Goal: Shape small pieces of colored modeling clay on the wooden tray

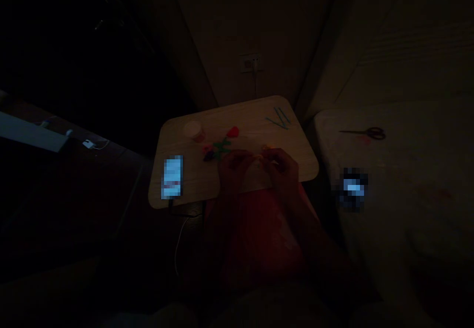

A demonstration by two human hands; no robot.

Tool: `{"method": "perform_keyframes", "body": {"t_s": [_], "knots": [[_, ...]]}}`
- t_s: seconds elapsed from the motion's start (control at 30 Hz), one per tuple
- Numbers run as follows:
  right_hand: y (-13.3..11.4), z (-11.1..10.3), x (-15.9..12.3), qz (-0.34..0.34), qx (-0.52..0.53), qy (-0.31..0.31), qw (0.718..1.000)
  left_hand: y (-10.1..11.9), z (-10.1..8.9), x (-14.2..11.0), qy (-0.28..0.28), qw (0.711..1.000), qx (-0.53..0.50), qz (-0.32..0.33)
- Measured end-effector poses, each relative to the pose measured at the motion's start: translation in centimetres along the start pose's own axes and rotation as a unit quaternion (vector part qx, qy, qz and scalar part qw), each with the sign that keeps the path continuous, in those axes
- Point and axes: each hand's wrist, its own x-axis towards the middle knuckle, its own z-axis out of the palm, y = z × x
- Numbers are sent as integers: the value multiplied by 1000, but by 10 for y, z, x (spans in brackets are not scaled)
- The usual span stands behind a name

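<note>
My left hand [236, 166] and my right hand [282, 167] meet over the front part of a small wooden-topped table [244, 113]. Fingers of both are closed in a pinch on a small pale orange piece [258, 157]; its exact kind is too dim to make out. Just beyond the right fingers lies a yellow-orange bit [266, 147]. Near my left hand are green crossed pieces [222, 145], a red piece [233, 131], a pink piece [207, 148] and a dark purple one [209, 156].
A lidded tub [194, 130] stands at the table's left, behind a lit phone [172, 177] with a cable. Thin blue-green sticks [279, 118] lie at the back right. On the pale surface to the right are scissors [370, 133] and another glowing device [353, 188]. A wall socket [251, 63] holds a plug.
</note>
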Motion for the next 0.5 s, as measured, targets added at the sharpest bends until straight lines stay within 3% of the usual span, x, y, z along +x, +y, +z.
{"method": "perform_keyframes", "body": {"t_s": [0.23,0.5], "knots": [[1,-1,0,-7,-22,-4,1000,0,-2,2,-41,998,-22,38],[0,1,-1,-3,0,0,1000,-8,-1,-1,-52,998,-8,26]]}}
